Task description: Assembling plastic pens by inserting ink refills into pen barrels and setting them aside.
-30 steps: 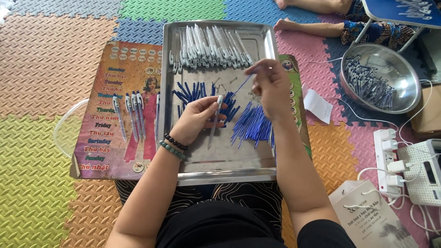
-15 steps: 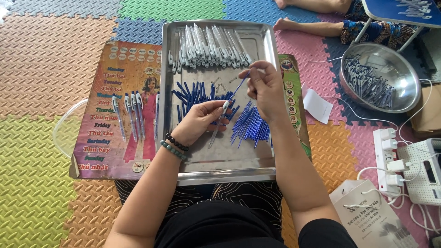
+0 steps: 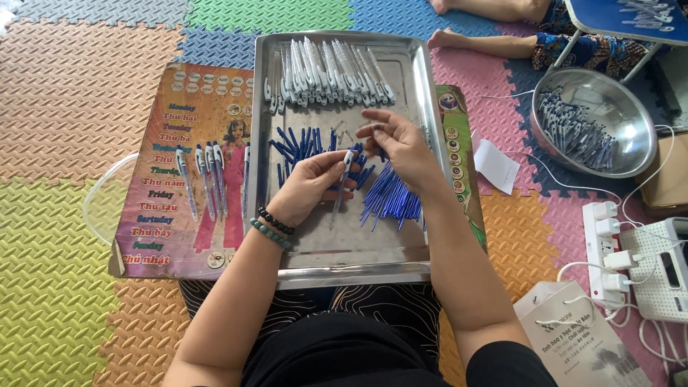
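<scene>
Looking steeply down from head height over the lap, facing away from the body toward the far mats. Sitting near enough for the steel tray (image 3: 419,86) to be filling the centre, forearms entering from the near edge. Taking in the metal bowl (image 3: 638,150) far right and the printed card (image 3: 179,115) left. Sharing nothing, being the only view.

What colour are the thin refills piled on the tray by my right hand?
Blue. The refills lie heaped on the metal tray beside the right hand, clearest in the head view.
</scene>
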